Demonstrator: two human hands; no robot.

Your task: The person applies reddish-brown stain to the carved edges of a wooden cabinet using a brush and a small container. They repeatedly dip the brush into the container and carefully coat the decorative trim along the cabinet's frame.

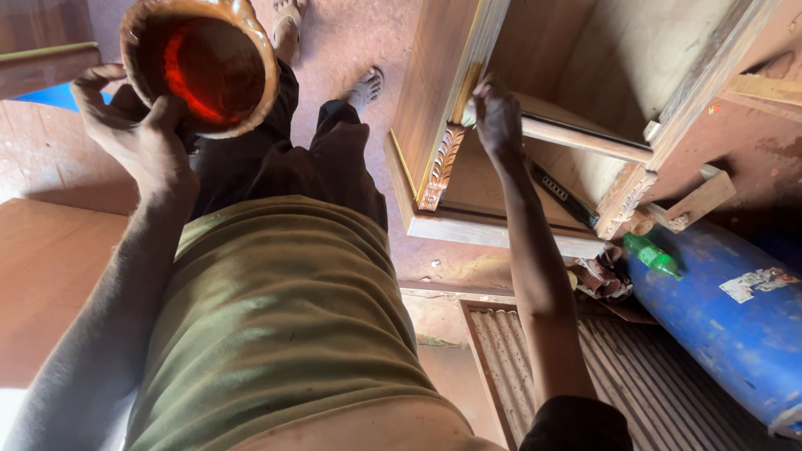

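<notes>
My left hand (pixel 138 134) grips the rim of a round container (pixel 200 63) that holds dark red-orange liquid, raised over my legs at the upper left. My right hand (pixel 499 115) reaches out to a wooden cabinet (pixel 434 92) and presses a small pale object, too small to identify, against the cabinet's front edge, just above a carved trim piece (pixel 440 167). The cabinet's inside is bare wood, with a metal drawer slide (pixel 560 192) below my forearm.
A blue barrel (pixel 727 317) lies at the right with a green plastic bottle (pixel 652 255) beside it. A corrugated metal sheet (pixel 635 376) is at the lower right. A wooden panel (pixel 50 276) stands at the left. My sandalled feet (pixel 365 86) rest on reddish ground.
</notes>
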